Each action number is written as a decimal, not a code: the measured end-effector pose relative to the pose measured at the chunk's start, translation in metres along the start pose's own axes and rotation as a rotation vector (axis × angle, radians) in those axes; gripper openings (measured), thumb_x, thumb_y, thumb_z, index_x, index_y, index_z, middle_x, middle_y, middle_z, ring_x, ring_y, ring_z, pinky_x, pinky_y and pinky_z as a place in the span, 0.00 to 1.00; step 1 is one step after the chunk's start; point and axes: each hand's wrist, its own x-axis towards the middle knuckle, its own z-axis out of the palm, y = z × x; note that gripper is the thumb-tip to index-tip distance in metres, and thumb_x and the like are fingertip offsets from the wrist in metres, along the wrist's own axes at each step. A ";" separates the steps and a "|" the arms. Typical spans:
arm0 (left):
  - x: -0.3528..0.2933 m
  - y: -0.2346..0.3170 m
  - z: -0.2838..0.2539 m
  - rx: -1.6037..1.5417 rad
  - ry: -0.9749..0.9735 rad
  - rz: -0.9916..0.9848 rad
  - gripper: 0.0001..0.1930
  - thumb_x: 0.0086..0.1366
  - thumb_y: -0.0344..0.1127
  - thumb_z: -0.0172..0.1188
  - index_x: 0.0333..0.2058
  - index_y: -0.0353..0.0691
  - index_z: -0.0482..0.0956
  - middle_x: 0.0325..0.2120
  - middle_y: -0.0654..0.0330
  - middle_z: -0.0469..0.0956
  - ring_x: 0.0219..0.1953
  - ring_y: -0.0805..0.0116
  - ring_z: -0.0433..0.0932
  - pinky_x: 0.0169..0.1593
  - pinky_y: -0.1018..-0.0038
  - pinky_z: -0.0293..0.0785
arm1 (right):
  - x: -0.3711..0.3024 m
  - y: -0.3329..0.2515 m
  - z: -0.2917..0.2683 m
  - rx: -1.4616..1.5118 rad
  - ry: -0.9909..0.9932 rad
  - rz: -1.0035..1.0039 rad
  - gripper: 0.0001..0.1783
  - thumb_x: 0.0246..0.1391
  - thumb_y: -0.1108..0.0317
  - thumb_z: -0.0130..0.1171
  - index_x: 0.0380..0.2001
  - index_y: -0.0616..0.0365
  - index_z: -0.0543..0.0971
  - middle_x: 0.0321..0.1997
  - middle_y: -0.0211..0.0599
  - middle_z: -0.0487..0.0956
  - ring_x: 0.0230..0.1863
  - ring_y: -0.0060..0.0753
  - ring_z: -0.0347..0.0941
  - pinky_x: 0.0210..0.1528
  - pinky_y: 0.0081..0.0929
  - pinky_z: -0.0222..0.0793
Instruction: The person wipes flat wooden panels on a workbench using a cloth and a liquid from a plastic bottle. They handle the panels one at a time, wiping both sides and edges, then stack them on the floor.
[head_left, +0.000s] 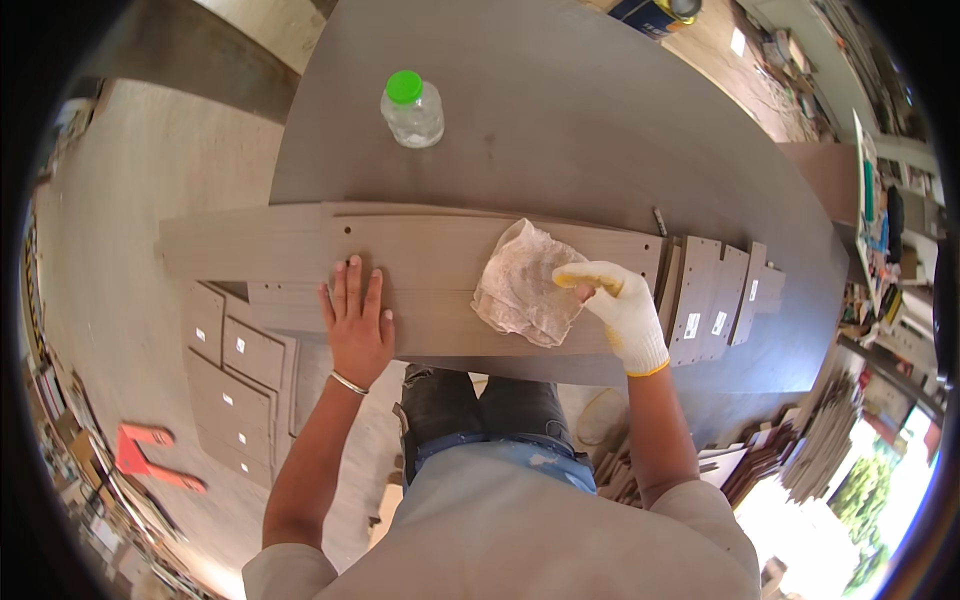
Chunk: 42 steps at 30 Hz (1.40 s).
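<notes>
A long grey-brown board (430, 262) with small drilled holes lies across the table in front of me. My left hand (358, 315), bare and with a bangle at the wrist, rests flat on its left part, fingers spread. On the right half of the board sits a crumpled whitish cloth (527, 285). My right hand (622, 308), in a white work glove with yellow fingers, is curled closed over the cloth's right edge. Whether it grips the cloth or something small is hidden.
A clear jar with a green lid (412, 110) stands on the grey table (560, 120). Several labelled panels (705, 300) lie to the right, and more panels (235, 390) are at the lower left. A red pallet jack (145, 458) is on the floor.
</notes>
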 end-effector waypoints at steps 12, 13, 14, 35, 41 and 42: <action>0.016 0.120 0.034 -0.217 0.167 -0.200 0.30 0.65 0.28 0.57 0.68 0.35 0.70 0.72 0.43 0.64 0.73 0.40 0.61 0.76 0.42 0.50 | 0.030 0.019 -0.013 0.117 -0.215 -0.014 0.10 0.62 0.80 0.59 0.44 0.64 0.87 0.41 0.34 0.88 0.44 0.21 0.80 0.51 0.23 0.74; 0.018 0.124 0.031 -0.243 0.218 -0.193 0.28 0.64 0.26 0.58 0.65 0.35 0.73 0.68 0.43 0.70 0.69 0.40 0.67 0.73 0.45 0.57 | 0.030 0.022 -0.016 0.109 -0.209 0.001 0.10 0.62 0.80 0.59 0.44 0.64 0.87 0.40 0.34 0.88 0.43 0.21 0.80 0.50 0.23 0.75; 0.022 0.127 0.026 -0.268 0.272 -0.186 0.27 0.63 0.25 0.58 0.62 0.34 0.76 0.64 0.43 0.75 0.65 0.41 0.73 0.71 0.47 0.64 | 0.032 0.023 -0.018 0.101 -0.204 0.013 0.10 0.62 0.80 0.60 0.43 0.64 0.87 0.39 0.34 0.88 0.43 0.21 0.80 0.49 0.23 0.75; -0.008 0.227 -0.025 -1.571 -0.244 -0.843 0.02 0.71 0.25 0.63 0.38 0.32 0.82 0.30 0.60 0.84 0.26 0.78 0.76 0.30 0.80 0.73 | 0.017 0.039 -0.058 -0.349 -0.299 -0.437 0.07 0.50 0.74 0.65 0.34 0.55 0.87 0.36 0.39 0.86 0.38 0.41 0.83 0.45 0.37 0.78; -0.160 0.160 0.043 -0.708 -0.086 -0.912 0.04 0.66 0.30 0.69 0.35 0.35 0.86 0.24 0.52 0.85 0.24 0.64 0.83 0.31 0.69 0.77 | 0.132 0.094 -0.227 -1.637 0.461 -0.190 0.13 0.57 0.54 0.67 0.41 0.46 0.88 0.42 0.39 0.89 0.47 0.48 0.84 0.52 0.46 0.77; -0.195 0.137 0.063 -0.569 -0.057 -0.997 0.07 0.65 0.34 0.71 0.33 0.35 0.86 0.24 0.46 0.84 0.25 0.53 0.85 0.30 0.64 0.78 | 0.145 0.100 -0.227 -1.699 0.346 -0.099 0.13 0.57 0.54 0.66 0.42 0.45 0.88 0.42 0.40 0.89 0.48 0.49 0.84 0.53 0.45 0.77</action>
